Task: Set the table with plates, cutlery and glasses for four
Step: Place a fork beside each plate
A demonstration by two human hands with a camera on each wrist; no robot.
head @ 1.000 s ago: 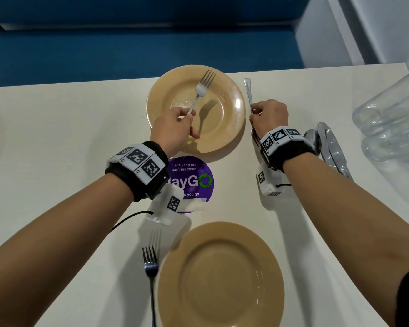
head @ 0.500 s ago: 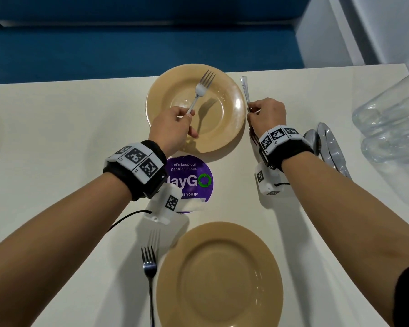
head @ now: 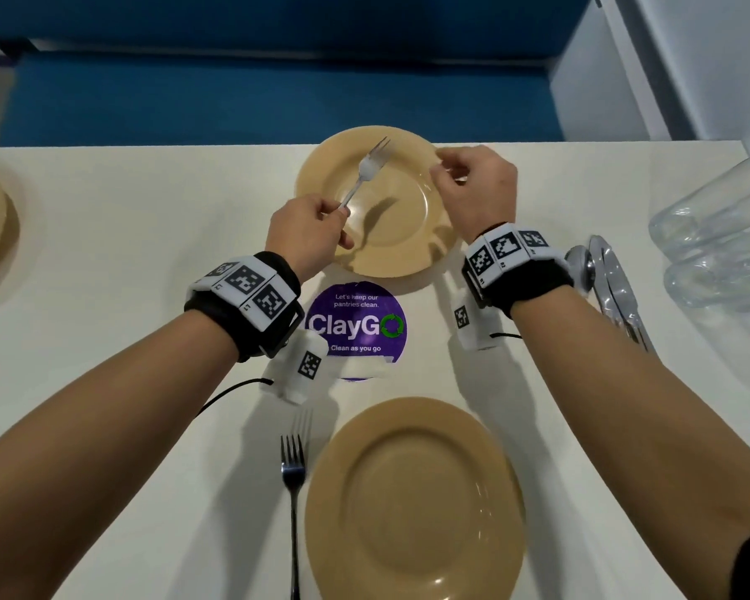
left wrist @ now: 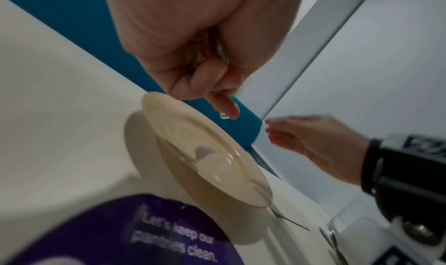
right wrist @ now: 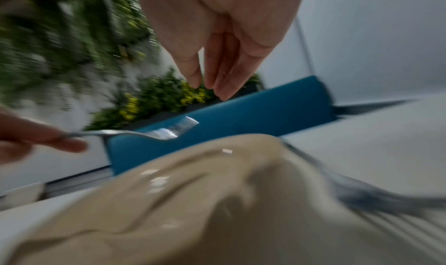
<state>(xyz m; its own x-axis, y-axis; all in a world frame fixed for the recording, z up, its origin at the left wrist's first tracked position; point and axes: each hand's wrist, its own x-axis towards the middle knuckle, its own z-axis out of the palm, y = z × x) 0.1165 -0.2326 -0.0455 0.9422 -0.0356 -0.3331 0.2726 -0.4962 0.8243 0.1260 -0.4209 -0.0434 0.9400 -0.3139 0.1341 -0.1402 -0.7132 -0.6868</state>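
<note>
A metal fork [head: 366, 175] is pinched by its handle end in the left hand [head: 308, 236], with thumb and curled fingers closed round the stem; the tines are raised above the far plate [head: 390, 249], just ahead of that hand. The fork is judged light, rigid and somewhat slick, so a hold low on the handle, as taken here, should serve, though the polished stem could twist in a loose pinch. The right hand [head: 477, 188] is held over the far plate's right rim with fingers relaxed and almost straight; nothing is seen in it, and in the right wrist view the fingertips [right wrist: 223, 91] hang free.

The plates are judged stiff, smooth and breakable, best taken at the rim. Both the far plate and the near plate [head: 412, 504], behind the wrists, are seen to hold nothing. A second fork [head: 293, 482] is laid on the tabletop [head: 105, 253] just left of the near plate. More cutlery [head: 611, 283] lies beside the right wrist, and clear glasses [head: 719, 240], fragile and slippery by judgement, are grouped further right; whether they are stacked cannot be told. A purple sticker [head: 356, 326] is seen between the wrists.
</note>
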